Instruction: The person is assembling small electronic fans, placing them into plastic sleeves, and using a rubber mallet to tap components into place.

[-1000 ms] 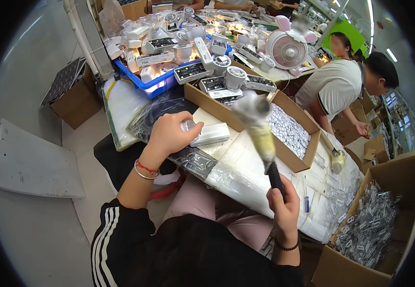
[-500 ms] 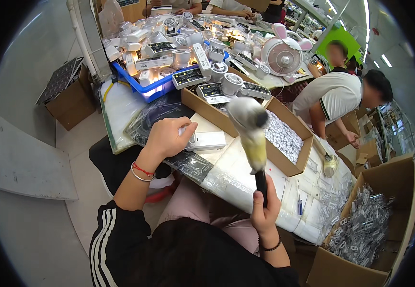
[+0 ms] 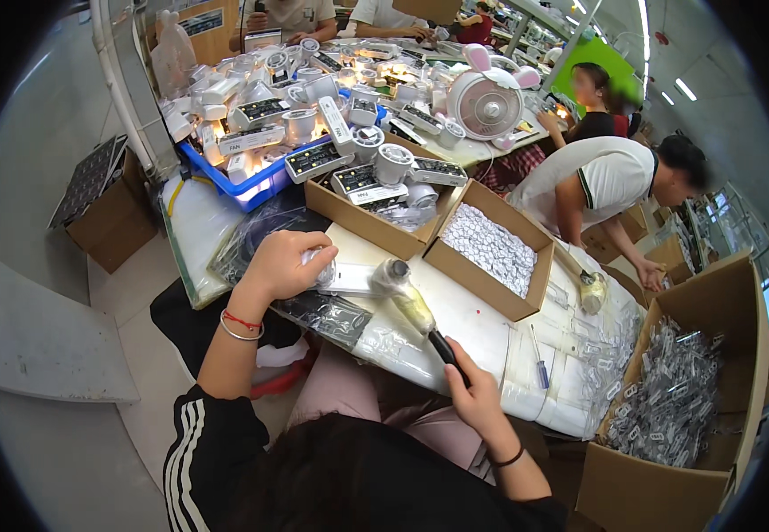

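Note:
My right hand (image 3: pixel 473 386) grips the black handle of a hammer (image 3: pixel 415 306), whose head is wrapped in white and yellowish padding. The hammer head is down at the right end of a white rectangular device (image 3: pixel 349 279) on the worktable; whether they touch I cannot tell. My left hand (image 3: pixel 287 264) is closed round the round, whitish part at the device's left end, its fingers partly hiding that part. Beyond the device stands a cardboard box (image 3: pixel 362 229) of similar white devices with round cups and black panels.
A shallow cardboard box (image 3: pixel 491 253) holds many small silvery pieces. A screwdriver (image 3: pixel 541 359) and another padded hammer (image 3: pixel 591 291) lie to the right. At the right edge stands a carton (image 3: pixel 651 474) of clear plastic parts. A blue bin (image 3: pixel 247 195) overflows with devices; a co-worker (image 3: pixel 597 173) bends nearby.
The hammer has swung down and to the left, from raised above the table to the device's right end. My left hand stays at the device. The whole view has shifted slightly.

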Available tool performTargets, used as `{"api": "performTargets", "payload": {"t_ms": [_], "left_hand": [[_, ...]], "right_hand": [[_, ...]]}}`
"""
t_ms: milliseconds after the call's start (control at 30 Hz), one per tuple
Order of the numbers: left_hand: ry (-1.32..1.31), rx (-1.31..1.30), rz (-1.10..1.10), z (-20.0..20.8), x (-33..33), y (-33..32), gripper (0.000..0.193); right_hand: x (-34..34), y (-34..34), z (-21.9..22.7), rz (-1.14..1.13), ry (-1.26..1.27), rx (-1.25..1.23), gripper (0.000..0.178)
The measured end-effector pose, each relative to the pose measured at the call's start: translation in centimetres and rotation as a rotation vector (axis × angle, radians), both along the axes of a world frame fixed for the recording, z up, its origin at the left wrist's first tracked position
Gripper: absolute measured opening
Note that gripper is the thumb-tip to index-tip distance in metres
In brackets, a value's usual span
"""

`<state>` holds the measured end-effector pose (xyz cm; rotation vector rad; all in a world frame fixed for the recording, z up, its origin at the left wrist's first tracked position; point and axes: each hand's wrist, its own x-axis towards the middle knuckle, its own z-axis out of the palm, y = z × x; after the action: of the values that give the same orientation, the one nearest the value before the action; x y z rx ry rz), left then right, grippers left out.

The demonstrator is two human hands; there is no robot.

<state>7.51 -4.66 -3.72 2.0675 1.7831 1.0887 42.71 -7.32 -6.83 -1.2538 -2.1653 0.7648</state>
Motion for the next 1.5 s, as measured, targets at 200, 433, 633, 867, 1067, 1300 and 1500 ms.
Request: {"api": "performTargets", "payload": {"t_ms": [200, 433, 633, 867, 1067, 1300, 1500], "left_hand": [[-0.009, -0.03, -0.042, 0.5, -0.6, 0.0, 0.027], [-0.025, -0.032, -0.018, 0.3, -0.6, 0.2, 0.03], [-0.073, -0.027, -0.04, 0.1, -0.6, 1.1, 0.029], [-0.043, -0.049, -0.024, 0.1, -0.8, 1.0, 0.028], [-0.049, -0.074, -0.028, -0.5, -0.8, 1.1, 0.029], [-0.041, -0.117, -0.002, 0.4, -0.8, 1.1, 0.029], [-0.067, -0.045, 0.004, 0.4, -1.1, 0.6, 0.031]], "right_hand": [[-0.8, -0.1, 4.7, 0.157, 0.247, 0.245, 0.04], [-2.1, 1.0, 2.7, 0.081, 0.008, -0.034, 0.044], [0.5, 0.8, -0.4, 0.02, 0.032, 0.213, 0.043], [-0.1, -0.3, 2.7, 0.01, 0.259, 0.217, 0.043], [-0.4, 0.2, 2.6, 0.136, -0.103, -0.009, 0.046], [-2.2, 1.4, 0.1, 0.111, -0.055, 0.179, 0.049], [1.5, 2.0, 2.2, 0.029, -0.144, 0.455, 0.041]]}}
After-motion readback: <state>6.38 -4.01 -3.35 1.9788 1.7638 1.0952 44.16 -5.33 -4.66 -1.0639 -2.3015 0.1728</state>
